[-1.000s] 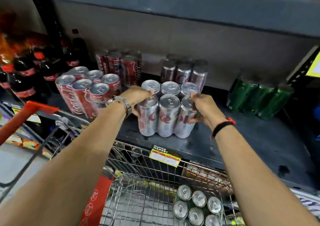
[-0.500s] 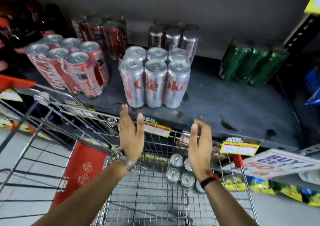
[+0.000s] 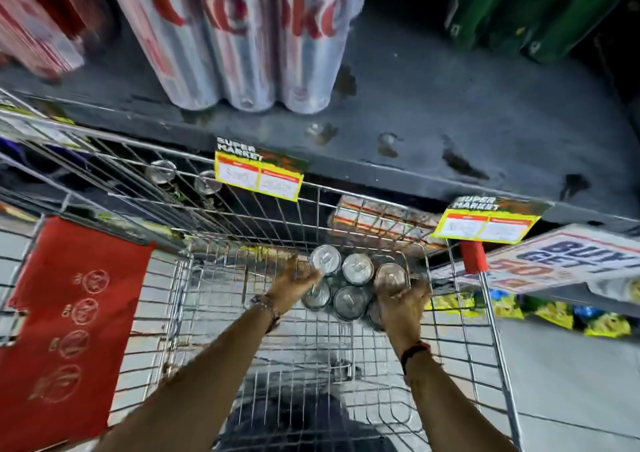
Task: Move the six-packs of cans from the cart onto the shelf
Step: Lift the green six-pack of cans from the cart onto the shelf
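A six-pack of silver cans [image 3: 351, 287] stands upright at the far end of the wire cart [image 3: 242, 320]. My left hand [image 3: 294, 283] wraps its left side and my right hand [image 3: 401, 304] covers its right side, hiding part of the near right cans. On the dark shelf [image 3: 415, 119] above the cart, a silver six-pack with red lettering [image 3: 249, 32] stands near the front edge.
A red six-pack [image 3: 31, 25] stands at the shelf's left and green cans [image 3: 540, 8] at its right. Yellow price tags [image 3: 258, 178] hang on the shelf edge. A red panel [image 3: 69, 320] lines the cart's left side. A promo sign [image 3: 561, 261] juts out at right.
Both hands let go of the silver six-pack on the shelf, dropped into the cart and closed on the six-pack there. The view tilted down and closer.
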